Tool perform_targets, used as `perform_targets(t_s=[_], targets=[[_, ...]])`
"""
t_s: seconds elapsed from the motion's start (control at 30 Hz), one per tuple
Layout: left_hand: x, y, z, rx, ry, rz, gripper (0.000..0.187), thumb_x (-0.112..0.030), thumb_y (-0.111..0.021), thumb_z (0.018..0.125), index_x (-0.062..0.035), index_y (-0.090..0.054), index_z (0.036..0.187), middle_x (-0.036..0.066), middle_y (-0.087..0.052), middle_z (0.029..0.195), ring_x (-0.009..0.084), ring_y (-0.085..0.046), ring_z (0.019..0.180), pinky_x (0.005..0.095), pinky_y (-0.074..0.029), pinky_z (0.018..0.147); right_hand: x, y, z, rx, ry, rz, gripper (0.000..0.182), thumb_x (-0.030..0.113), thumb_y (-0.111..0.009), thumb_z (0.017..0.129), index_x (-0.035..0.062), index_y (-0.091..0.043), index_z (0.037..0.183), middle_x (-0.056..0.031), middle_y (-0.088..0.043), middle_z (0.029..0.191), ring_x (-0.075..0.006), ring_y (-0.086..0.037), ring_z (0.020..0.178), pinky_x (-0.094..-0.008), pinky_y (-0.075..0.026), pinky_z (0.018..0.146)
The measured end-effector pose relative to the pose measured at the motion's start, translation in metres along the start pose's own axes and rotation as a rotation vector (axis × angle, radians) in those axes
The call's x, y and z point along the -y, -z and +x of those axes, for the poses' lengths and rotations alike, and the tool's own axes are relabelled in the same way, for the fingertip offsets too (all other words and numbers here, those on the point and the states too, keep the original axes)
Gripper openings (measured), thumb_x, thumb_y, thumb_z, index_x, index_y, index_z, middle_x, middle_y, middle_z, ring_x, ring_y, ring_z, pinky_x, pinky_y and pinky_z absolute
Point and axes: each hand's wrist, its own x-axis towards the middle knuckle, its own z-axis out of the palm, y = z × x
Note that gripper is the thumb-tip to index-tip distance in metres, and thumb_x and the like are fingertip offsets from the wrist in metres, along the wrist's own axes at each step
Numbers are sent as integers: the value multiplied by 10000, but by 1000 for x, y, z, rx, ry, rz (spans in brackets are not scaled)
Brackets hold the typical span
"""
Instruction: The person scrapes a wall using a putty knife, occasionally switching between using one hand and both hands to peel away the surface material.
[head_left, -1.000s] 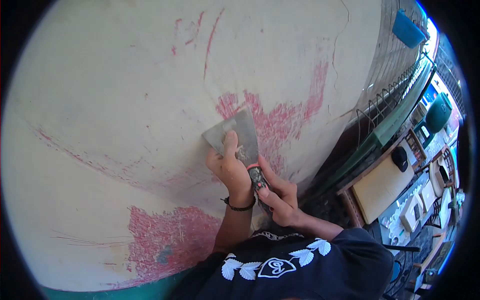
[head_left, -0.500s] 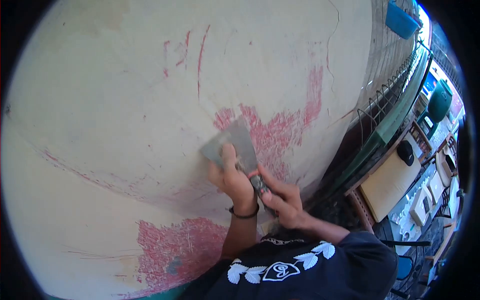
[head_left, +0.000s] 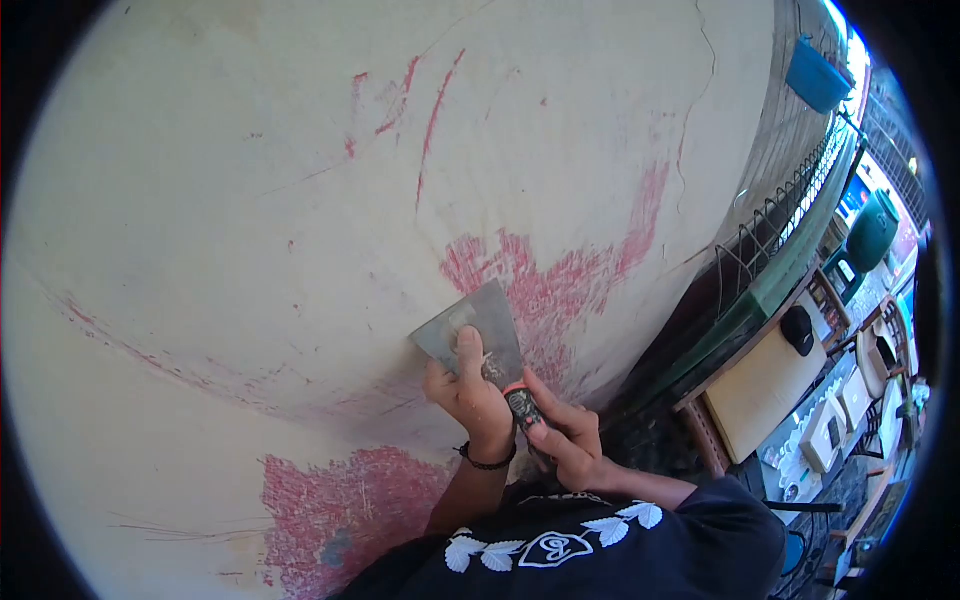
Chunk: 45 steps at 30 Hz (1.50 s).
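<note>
A wide-bladed paint scraper (head_left: 497,345) lies against the cream wall (head_left: 300,240), its blade slanting up and left. My right hand (head_left: 570,440) is closed around its dark handle with the red band. With the thumb pressed flat on the blade's face, my left hand (head_left: 477,400) grips the blade from the left, its other fingers curled at the lower edge and partly hidden. Just above and right of the blade spreads a scraped red patch (head_left: 560,285). Another red patch (head_left: 350,510) shows lower left.
A thin crack (head_left: 684,140) runs down the wall's upper right. Beyond its edge are a wire fence (head_left: 765,245), a padded bench (head_left: 765,400) with a black cap (head_left: 797,330), a cluttered table (head_left: 800,450) and a green barrel (head_left: 873,228).
The scraper and both hands sit lower in the view, still gripped the same way. The wall marks have also shifted, mostly down and right in the upper part, as the camera turned.
</note>
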Motion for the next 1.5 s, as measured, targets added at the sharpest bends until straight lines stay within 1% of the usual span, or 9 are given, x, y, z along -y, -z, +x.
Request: perform_targets(t_s=[0.1, 0.27, 0.37, 0.57, 0.77, 0.97, 1.07, 1.17, 1.5], targets=[[-18, -1, 1, 23, 33, 60, 219, -132, -620, 935, 68, -650, 1019, 76, -668, 923, 118, -602, 756, 258, -465, 657, 14, -6, 16, -34, 148, -98, 566, 133, -513, 978, 3, -339, 1501, 25, -583, 693, -34, -454, 579, -207, -362, 525], [16, 16, -3, 46, -38, 56, 240, -146, -593, 952, 70, -613, 1055, 133, -664, 961, 182, -661, 762, 285, -520, 651, 2, 3, 0, 5, -35, -19, 580, 112, -516, 955, -10, -345, 1496, -73, -645, 1193, -43, -524, 821, -199, -428, 751], [-30, -16, 5, -25, -35, 43, 181, -129, -637, 928, 49, -655, 904, 39, -649, 838, 91, -553, 757, 264, -431, 656, 22, 0, 19, 29, 102, -91, 580, 116, -510, 958, -19, -338, 1495, -62, -660, 1165, -39, -532, 796, -194, -425, 721], [12, 19, -1, 59, -27, 85, 230, -154, -596, 954, 62, -623, 1028, 116, -662, 940, 192, -662, 775, 326, -550, 697, -1, 1, 3, 7, 44, -97, 574, 111, -505, 951, -29, -348, 1485, -38, -676, 1057, -38, -529, 719, -196, -430, 659], [-7, -1, -5, -46, 5, 8, 181, -111, -628, 928, 65, -657, 961, 52, -659, 881, 102, -558, 758, 265, -436, 680, 8, -3, 7, -18, 38, -50, 591, 125, -525, 948, 15, -352, 1501, -13, -663, 906, -29, -496, 648, -203, -406, 598], [-26, -12, -2, 50, 179, -138, 204, -110, -634, 923, 90, -649, 958, 100, -671, 900, 134, -611, 792, 287, -507, 646, 9, -2, 3, -14, 2, 65, 599, 120, -538, 946, 23, -346, 1506, 10, -644, 854, -26, -458, 652, -187, -377, 615], [9, 3, -13, -6, 50, 6, 237, -138, -567, 956, 77, -612, 1044, 152, -672, 854, 218, -661, 651, 319, -540, 584, -1, 0, -5, -48, -43, 43, 597, 142, -538, 957, 5, -337, 1502, 9, -634, 851, -26, -463, 660, -186, -383, 621], [-22, 2, -8, 80, 227, -24, 218, -117, -630, 929, 97, -644, 966, 109, -673, 896, 149, -626, 787, 292, -521, 648, -2, -5, -7, -37, 30, -23, 595, 155, -539, 964, 0, -336, 1501, -1, -642, 895, -29, -471, 675, -195, -398, 632], [-8, -12, -4, 28, 53, -1, 217, -142, -616, 943, 63, -646, 1007, 79, -664, 945, 130, -613, 822, 274, -494, 708, 2, 7, 6, -41, 10, 66, 563, 179, -528, 972, 20, -377, 1490, 34, -575, 810, -28, -425, 610, -201, -347, 554]])
